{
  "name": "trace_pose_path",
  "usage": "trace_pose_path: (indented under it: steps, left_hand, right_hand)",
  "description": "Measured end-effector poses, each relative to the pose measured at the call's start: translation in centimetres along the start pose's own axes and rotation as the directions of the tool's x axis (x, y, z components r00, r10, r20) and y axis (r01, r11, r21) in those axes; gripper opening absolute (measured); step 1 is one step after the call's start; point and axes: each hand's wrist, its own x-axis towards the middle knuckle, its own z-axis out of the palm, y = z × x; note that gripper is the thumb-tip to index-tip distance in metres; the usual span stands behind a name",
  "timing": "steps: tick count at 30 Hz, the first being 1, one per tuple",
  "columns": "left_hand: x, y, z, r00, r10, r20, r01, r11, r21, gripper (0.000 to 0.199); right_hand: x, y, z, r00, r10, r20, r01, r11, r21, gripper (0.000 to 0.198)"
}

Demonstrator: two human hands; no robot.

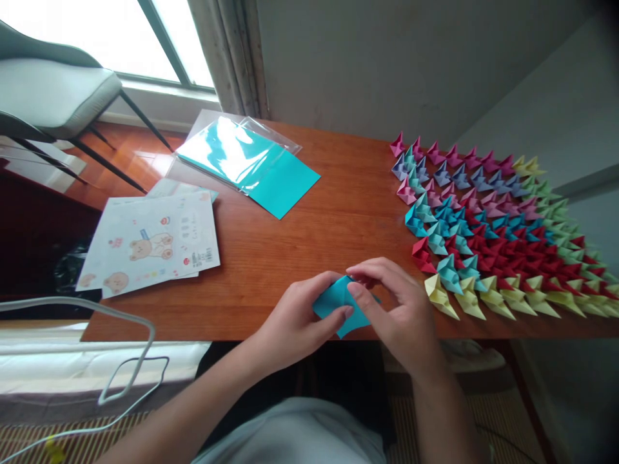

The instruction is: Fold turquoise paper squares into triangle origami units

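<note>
A piece of blue origami paper (342, 298), partly folded, is held between both hands over the table's front edge. My left hand (302, 314) grips its left side, thumb lying across the face of the paper. On the other side, my right hand (394, 306) pinches the upper right part between thumb and fingers. The fingers cover some of the folds, so the full shape is hidden. Just right of my right hand stand rows of folded paper figures (449, 274) in yellow, red, blue, pink, purple and green.
A clear plastic sleeve (227, 151) with blue paper sheets (285, 183) lies at the back left. Nearer are packets with a printed bear (155, 248). A white cable (145, 351) hangs by the left corner. A chair (62, 96) stands beyond the wooden table (338, 219).
</note>
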Motion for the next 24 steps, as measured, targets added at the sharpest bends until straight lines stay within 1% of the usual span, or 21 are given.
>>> trace_pose_path:
  steps: [4,8,17,21,24]
  left_hand:
    - [0.0,0.1,-0.01,0.999,0.049,-0.013,-0.047,0.991,0.129,0.019]
    - [0.06,0.12,-0.01,0.998,0.068,0.002,-0.067,0.981,0.18,0.02]
    - [0.09,0.32,0.02,0.997,0.063,0.037,-0.068,0.984,0.167,0.017]
    - [0.03,0.34,-0.09,0.997,0.053,0.049,-0.06,0.987,0.148,0.017]
    - [0.06,0.28,-0.16,0.997,0.04,0.064,-0.048,0.989,0.137,0.016]
  right_hand:
    - [0.14,0.18,0.09,1.0,-0.023,0.018,0.024,1.0,-0.013,0.005]
    - [0.16,0.17,0.04,1.0,-0.014,0.028,0.014,1.0,-0.009,0.006]
    - [0.11,0.35,-0.03,0.998,0.009,0.058,-0.012,0.999,0.049,0.01]
    - [0.19,0.5,0.08,0.997,0.027,0.073,-0.034,0.996,0.086,0.007]
    - [0.19,0.47,0.16,0.997,0.035,0.071,-0.04,0.996,0.077,0.007]
